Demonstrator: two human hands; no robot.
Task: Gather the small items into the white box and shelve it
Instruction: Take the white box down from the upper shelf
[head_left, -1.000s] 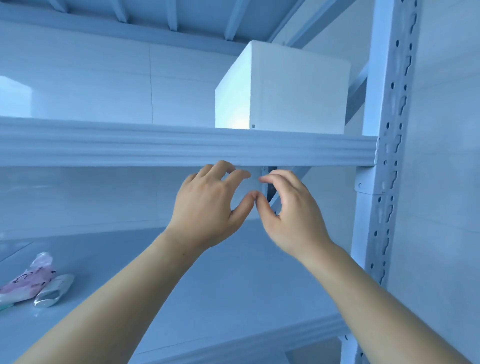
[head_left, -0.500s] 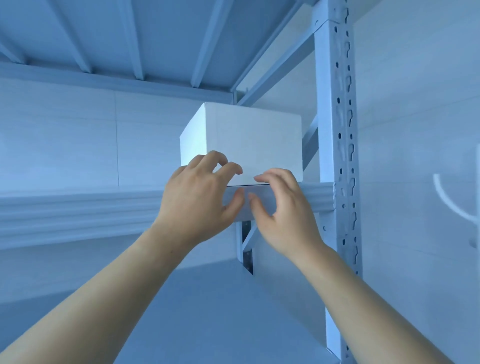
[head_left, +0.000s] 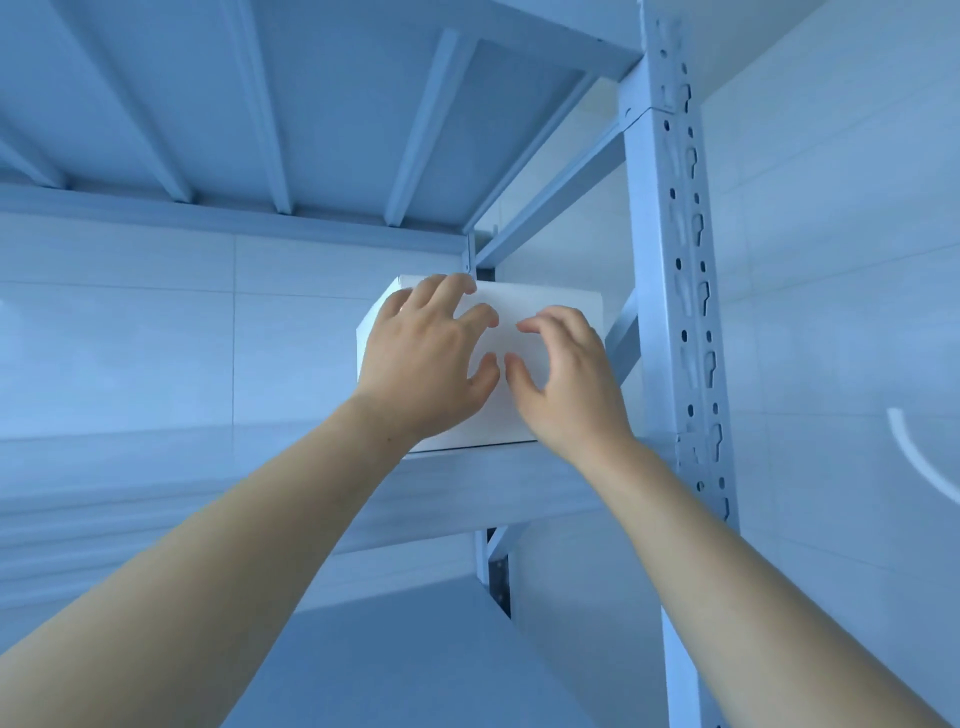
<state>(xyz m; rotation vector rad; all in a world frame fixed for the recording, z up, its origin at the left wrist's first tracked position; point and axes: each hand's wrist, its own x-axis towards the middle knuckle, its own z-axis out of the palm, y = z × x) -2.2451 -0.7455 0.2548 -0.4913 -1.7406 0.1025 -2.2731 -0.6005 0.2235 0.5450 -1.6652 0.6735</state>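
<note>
head view: a pale metal shelving unit fills the frame, seen from below. the shelf (head_left: 519, 483) that carries the white box (head_left: 550, 312) runs across the middle, its front lip a wide ribbed band; above it is the ribbed underside of the next shelf up (head_left: 337, 114), with open air between the box top and those ribs. a slotted upright post (head_left: 685, 322) stands just right of the box, with diagonal braces behind it. a smooth tiled wall (head_left: 156, 338) closes the back, and another wall runs along the right.

the white box sits at the right end of the shelf, close to the post, its front face near the lip. left of it the shelf is hidden behind the lip, so what lies there cannot be seen.

the left hand (head_left: 426, 364) lies against the box's front face — fingers spread and curled, not clamped. the right hand (head_left: 566, 379) is beside it, fingers loosely curved and apart, gripping nothing; whether it touches the face cannot be told. the lower shelf (head_left: 395, 660) shows beneath the forearms.
</note>
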